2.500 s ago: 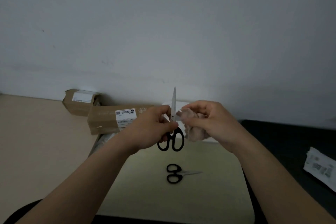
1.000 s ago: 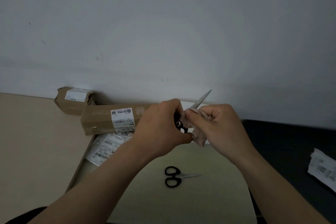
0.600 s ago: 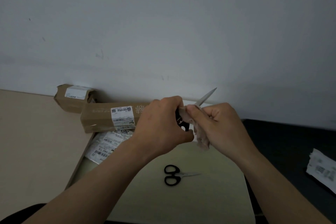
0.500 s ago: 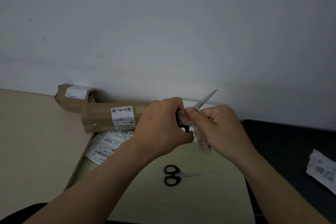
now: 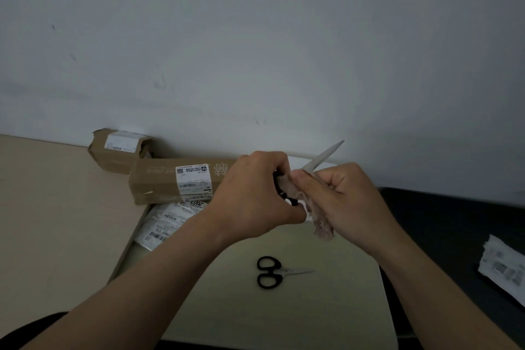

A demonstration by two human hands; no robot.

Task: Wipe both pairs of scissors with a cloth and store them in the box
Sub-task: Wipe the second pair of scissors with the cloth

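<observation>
Through the head camera, I am watching both hands working together just above the far edge of a pale board (image 5: 312,312). The left hand (image 5: 252,193) is clenching round the black handles of the held scissors (image 5: 325,156), with the fingers curling over the loops so that only a sliver of black is showing. The grey blades are pointing up and to the right, past the knuckles, toward the wall.

The right hand (image 5: 343,196) is pinching a crumpled pinkish cloth (image 5: 322,226) round the base of the blades, right beside the left hand. The thumb and fingers are folding over the cloth, and a loose end is hanging down below the palm.

The loose scissors (image 5: 279,272) are lying flat on the pale board below the hands, well apart from them, with the black handles to the left and the short blades pointing right.

To the left, a long cardboard box (image 5: 159,185) is lying near the wall with a white label on its side, and a smaller cardboard box (image 5: 113,156) is sitting behind it. Some labelled plastic bags (image 5: 167,223) are lying just in front of the long box. A beige table (image 5: 56,221) is spreading out on the left, and a dark surface (image 5: 454,224) on the right is carrying a white printed packet (image 5: 502,267).
</observation>
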